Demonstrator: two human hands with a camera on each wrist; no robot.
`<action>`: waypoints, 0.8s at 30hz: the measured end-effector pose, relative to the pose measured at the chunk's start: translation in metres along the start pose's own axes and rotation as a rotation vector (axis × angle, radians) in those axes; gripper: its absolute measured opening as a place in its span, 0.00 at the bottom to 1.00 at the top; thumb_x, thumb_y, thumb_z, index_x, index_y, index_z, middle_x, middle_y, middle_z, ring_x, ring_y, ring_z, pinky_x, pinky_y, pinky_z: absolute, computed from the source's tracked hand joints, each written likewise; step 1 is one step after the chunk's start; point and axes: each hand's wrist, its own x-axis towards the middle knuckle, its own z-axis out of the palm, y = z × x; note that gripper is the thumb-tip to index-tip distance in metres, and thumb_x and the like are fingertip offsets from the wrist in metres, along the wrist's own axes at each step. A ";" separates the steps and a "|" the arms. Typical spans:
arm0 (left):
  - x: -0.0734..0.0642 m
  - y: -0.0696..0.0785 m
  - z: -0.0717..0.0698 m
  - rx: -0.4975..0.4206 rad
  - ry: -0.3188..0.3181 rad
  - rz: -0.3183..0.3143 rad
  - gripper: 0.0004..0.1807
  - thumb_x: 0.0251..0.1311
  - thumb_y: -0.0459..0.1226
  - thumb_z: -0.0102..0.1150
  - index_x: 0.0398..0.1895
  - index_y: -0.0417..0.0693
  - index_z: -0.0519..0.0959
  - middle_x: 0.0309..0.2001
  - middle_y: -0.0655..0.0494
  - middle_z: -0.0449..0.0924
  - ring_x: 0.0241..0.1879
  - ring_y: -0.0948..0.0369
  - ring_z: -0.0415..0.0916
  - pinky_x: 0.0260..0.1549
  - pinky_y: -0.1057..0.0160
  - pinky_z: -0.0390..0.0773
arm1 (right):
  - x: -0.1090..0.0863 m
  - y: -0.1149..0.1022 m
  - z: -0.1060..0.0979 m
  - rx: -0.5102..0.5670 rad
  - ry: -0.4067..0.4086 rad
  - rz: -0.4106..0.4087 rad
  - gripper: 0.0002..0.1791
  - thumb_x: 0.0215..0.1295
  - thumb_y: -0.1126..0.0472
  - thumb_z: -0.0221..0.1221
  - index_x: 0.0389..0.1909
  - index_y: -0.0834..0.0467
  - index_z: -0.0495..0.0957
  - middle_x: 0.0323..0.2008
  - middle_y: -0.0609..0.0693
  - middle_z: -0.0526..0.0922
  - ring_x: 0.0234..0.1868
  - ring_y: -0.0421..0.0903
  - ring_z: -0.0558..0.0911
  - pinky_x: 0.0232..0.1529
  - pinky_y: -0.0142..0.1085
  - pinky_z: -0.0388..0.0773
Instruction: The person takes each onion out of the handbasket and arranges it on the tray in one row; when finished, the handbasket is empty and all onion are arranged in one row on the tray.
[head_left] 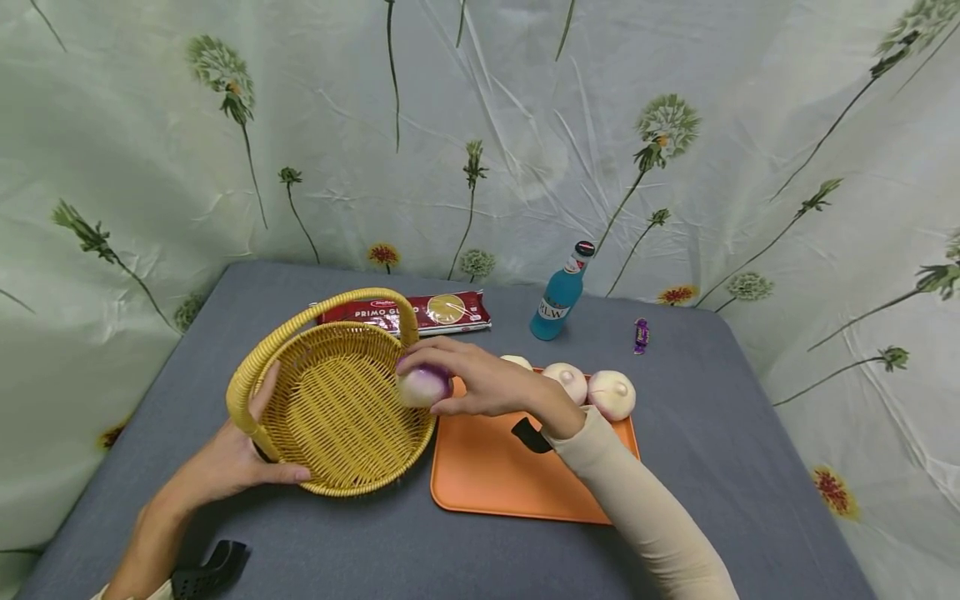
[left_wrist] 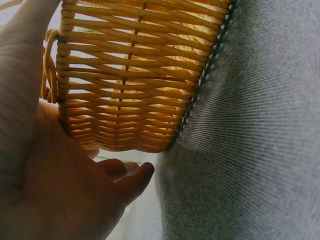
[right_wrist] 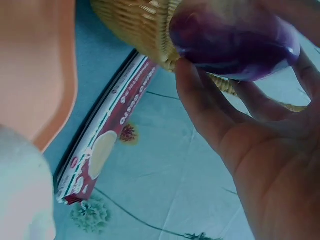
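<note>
My right hand (head_left: 480,379) grips a purple-and-white turnip (head_left: 423,386) over the right rim of a yellow wicker basket (head_left: 348,417). In the right wrist view, fingers and thumb are around the turnip's glossy purple side (right_wrist: 235,45). My left hand (head_left: 232,450) holds the basket's left side near the handle base, thumb along the front rim. Seen from the left wrist, the woven wall (left_wrist: 130,75) stands on the cloth beside that hand (left_wrist: 65,185). Several turnips (head_left: 612,395) lie along the far edge of an orange tray (head_left: 517,475), partly hidden by my right arm.
Behind the basket lies a red pasta packet (head_left: 457,310). A blue bottle (head_left: 558,300) stands upright at the back, with a small purple-wrapped candy (head_left: 641,336) to its right. Grey cloth (head_left: 697,467) covers the table, and a flower-patterned curtain (head_left: 525,125) hangs behind it.
</note>
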 end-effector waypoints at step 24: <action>0.002 0.000 0.000 0.037 0.012 0.036 0.80 0.36 0.32 0.83 0.81 0.55 0.26 0.79 0.32 0.33 0.72 0.77 0.39 0.60 0.88 0.44 | -0.024 0.024 -0.011 -0.006 0.074 0.141 0.31 0.59 0.60 0.69 0.65 0.50 0.74 0.64 0.56 0.63 0.60 0.51 0.69 0.54 0.41 0.74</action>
